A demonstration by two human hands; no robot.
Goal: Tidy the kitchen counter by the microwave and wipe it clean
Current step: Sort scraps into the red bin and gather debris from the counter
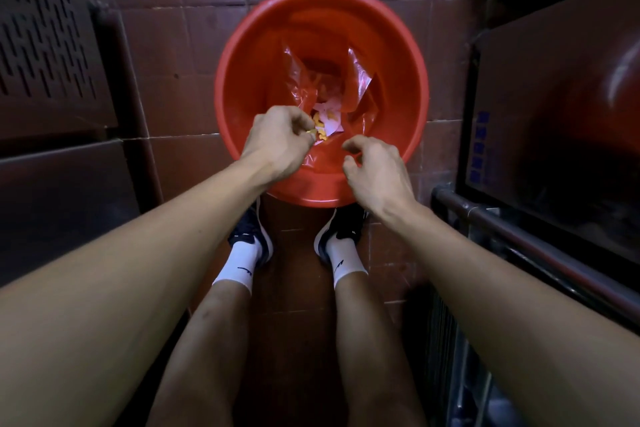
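Note:
A round red waste bin (263, 28) stands on the tiled floor in front of my feet, lined with a red plastic bag (356, 80). Yellow scraps and crumpled pale paper (327, 120) lie at its bottom. My left hand (277, 142) hovers over the near rim and pinches a small yellow scrap (70, 131) between thumb and fingertips. Beside it, my right hand (374, 166) hangs over the rim with loosely curled fingers and holds nothing.
A dark metal cabinet with a perforated panel (41, 45) stands on the left. On the right is a dark appliance with blue buttons (481, 146) above a metal rail and rack (519, 236). My shoes (332, 236) touch the bin's base.

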